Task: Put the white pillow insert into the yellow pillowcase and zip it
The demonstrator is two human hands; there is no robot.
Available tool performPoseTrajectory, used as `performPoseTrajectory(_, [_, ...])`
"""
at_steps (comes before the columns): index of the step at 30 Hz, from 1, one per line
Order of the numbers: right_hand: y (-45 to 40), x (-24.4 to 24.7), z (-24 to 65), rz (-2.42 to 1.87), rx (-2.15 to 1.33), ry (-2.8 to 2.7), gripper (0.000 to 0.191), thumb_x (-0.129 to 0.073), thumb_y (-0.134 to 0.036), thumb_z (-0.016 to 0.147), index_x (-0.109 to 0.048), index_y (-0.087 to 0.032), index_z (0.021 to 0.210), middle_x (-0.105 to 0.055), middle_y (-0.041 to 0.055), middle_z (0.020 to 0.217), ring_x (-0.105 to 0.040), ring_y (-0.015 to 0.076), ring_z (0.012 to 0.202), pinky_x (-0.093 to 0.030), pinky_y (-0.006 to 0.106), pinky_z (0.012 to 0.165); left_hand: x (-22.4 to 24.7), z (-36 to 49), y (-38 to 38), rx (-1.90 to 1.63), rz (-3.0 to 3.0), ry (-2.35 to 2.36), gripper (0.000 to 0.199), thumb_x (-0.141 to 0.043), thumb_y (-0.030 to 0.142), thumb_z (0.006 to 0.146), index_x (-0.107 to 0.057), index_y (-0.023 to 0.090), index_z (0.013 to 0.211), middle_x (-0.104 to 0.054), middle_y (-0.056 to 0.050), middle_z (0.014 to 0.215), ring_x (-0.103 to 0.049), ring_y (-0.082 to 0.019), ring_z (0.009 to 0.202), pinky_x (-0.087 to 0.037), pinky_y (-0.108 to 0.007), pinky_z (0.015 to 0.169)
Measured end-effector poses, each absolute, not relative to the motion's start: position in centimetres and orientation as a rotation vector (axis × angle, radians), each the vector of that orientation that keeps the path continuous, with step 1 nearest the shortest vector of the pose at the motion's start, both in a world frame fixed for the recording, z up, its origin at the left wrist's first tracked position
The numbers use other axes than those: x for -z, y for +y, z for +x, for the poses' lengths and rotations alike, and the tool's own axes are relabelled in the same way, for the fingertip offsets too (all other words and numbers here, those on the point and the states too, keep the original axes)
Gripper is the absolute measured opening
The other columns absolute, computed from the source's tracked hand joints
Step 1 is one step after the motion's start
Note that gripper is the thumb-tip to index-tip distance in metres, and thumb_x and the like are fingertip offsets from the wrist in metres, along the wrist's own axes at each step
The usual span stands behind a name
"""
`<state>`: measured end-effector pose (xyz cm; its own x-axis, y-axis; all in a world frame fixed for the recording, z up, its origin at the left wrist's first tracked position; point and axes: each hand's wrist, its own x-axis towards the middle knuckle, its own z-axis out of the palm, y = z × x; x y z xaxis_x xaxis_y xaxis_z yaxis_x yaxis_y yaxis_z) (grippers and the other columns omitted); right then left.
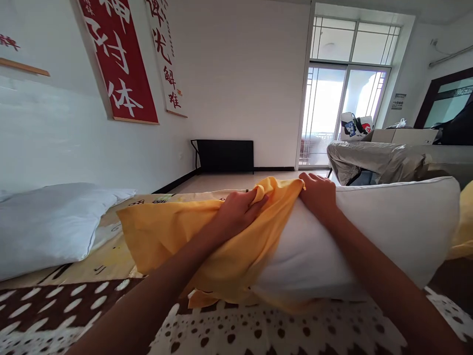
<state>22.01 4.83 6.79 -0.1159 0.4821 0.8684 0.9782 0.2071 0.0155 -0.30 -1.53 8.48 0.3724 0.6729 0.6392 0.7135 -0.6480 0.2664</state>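
Note:
A yellow pillowcase covers the left part of a long white pillow, whose right part is bare. My left hand is closed on bunched pillowcase cloth near the top edge. At the opening of the case, my right hand grips the pillow's top edge, with its fingers curled over the far side. The case's edge touches this hand, but whether the fingers also pinch cloth is hidden. Both pillow and case lie across a patterned bed cover.
Another white pillow lies at the left. More yellow cloth shows at the far right. Beyond the bed are a black panel against the wall, plastic-covered furniture with boxes on it, and a sliding glass door.

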Motion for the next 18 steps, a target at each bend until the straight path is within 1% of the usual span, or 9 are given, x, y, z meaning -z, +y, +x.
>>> performPoseTrajectory(3, [4.7, -6.3, 22.8, -1.259, 0.77, -1.761, 0.021, -0.046, -0.011, 0.072, -0.064, -0.018, 0.08, -0.066, 0.0056, 0.081, -0.056, 0.0198, 0.077, -0.031, 0.031, 0.068, -8.3, -0.3, -0.9, 1.275, -2.531, -1.312, 0.043, -0.039, 0.046, 0.089, -0.03, 0.018, 0.058, -0.031, 0.005, 0.052, -0.029, -0.008, 0.052, -0.021, -0.025, 0.053])
performPoseTrajectory(5, [3.6, -6.0, 22.8, -1.084, 0.757, -1.876, 0.032, -0.048, -0.012, 0.07, -0.064, -0.018, 0.096, -0.066, 0.007, 0.098, -0.056, 0.0214, 0.09, -0.033, 0.032, 0.078, -8.4, -0.4, -0.5, 1.383, -2.493, -1.364, 0.042, -0.041, 0.045, 0.087, -0.031, 0.018, 0.057, -0.031, 0.005, 0.054, -0.029, -0.008, 0.053, -0.022, -0.024, 0.052])
performPoseTrajectory(7, [2.1, -6.0, 22.2, -0.911, 0.717, -2.048, 0.051, -0.05, -0.015, 0.068, -0.055, -0.017, 0.119, -0.063, 0.0076, 0.111, -0.053, 0.0228, 0.101, -0.031, 0.034, 0.087, -8.6, -0.3, -0.3, 1.52, -2.478, -1.42, 0.041, -0.042, 0.046, 0.087, -0.034, 0.017, 0.059, -0.033, 0.004, 0.057, -0.03, -0.008, 0.054, -0.023, -0.024, 0.052])
performPoseTrajectory(8, [1.5, -6.1, 21.8, -0.857, 0.686, -2.116, 0.059, -0.051, -0.016, 0.068, -0.049, -0.017, 0.127, -0.062, 0.0078, 0.113, -0.052, 0.023, 0.103, -0.03, 0.035, 0.089, -8.7, -0.2, -0.3, 1.595, -2.475, -1.445, 0.04, -0.042, 0.047, 0.086, -0.036, 0.017, 0.06, -0.033, 0.004, 0.058, -0.03, -0.008, 0.055, -0.023, -0.024, 0.051])
performPoseTrajectory(10, [0.8, -6.4, 20.6, -0.838, 0.639, -2.161, 0.066, -0.052, -0.019, 0.069, -0.041, -0.016, 0.134, -0.064, 0.0074, 0.108, -0.054, 0.0224, 0.099, -0.031, 0.033, 0.085, -8.9, 0.1, -0.4, 1.712, -2.461, -1.465, 0.04, -0.042, 0.048, 0.086, -0.038, 0.017, 0.061, -0.034, 0.004, 0.059, -0.031, -0.008, 0.055, -0.024, -0.023, 0.05])
performPoseTrajectory(12, [0.9, -6.6, 19.3, -0.91, 0.655, -2.11, 0.063, -0.052, -0.021, 0.071, -0.042, -0.014, 0.133, -0.067, 0.0062, 0.092, -0.056, 0.0213, 0.086, -0.032, 0.031, 0.076, -9.0, 0.4, -0.8, 1.714, -2.474, -1.426, 0.04, -0.043, 0.046, 0.086, -0.038, 0.017, 0.06, -0.036, 0.004, 0.059, -0.032, -0.008, 0.056, -0.025, -0.023, 0.051])
performPoseTrajectory(15, [2.4, -6.8, 17.7, -1.074, 0.755, -1.976, 0.044, -0.046, -0.018, 0.076, -0.055, -0.012, 0.118, -0.063, 0.002, 0.066, -0.054, 0.0176, 0.064, -0.027, 0.03, 0.064, -8.6, 0.5, -1.3, 1.659, -2.482, -1.397, 0.04, -0.044, 0.045, 0.086, -0.038, 0.017, 0.058, -0.035, 0.004, 0.057, -0.033, -0.008, 0.056, -0.025, -0.023, 0.052])
performPoseTrajectory(16, [2.9, -6.9, 17.6, -1.115, 0.792, -1.932, 0.037, -0.045, -0.017, 0.077, -0.059, -0.013, 0.111, -0.062, 0.0018, 0.063, -0.053, 0.0168, 0.061, -0.026, 0.03, 0.063, -8.4, 0.3, -1.3, 1.665, -2.462, -1.409, 0.04, -0.043, 0.045, 0.086, -0.037, 0.017, 0.058, -0.034, 0.004, 0.056, -0.032, -0.008, 0.054, -0.024, -0.024, 0.051])
performPoseTrajectory(18, [3.9, -7.0, 18.1, -1.186, 0.841, -1.856, 0.029, -0.044, -0.015, 0.079, -0.063, -0.015, 0.1, -0.064, 0.0033, 0.067, -0.054, 0.0164, 0.064, -0.025, 0.03, 0.063, -8.1, -0.2, -1.1, 1.62, -2.451, -1.407, 0.042, -0.043, 0.044, 0.087, -0.034, 0.017, 0.055, -0.03, 0.005, 0.053, -0.03, -0.008, 0.052, -0.021, -0.025, 0.05])
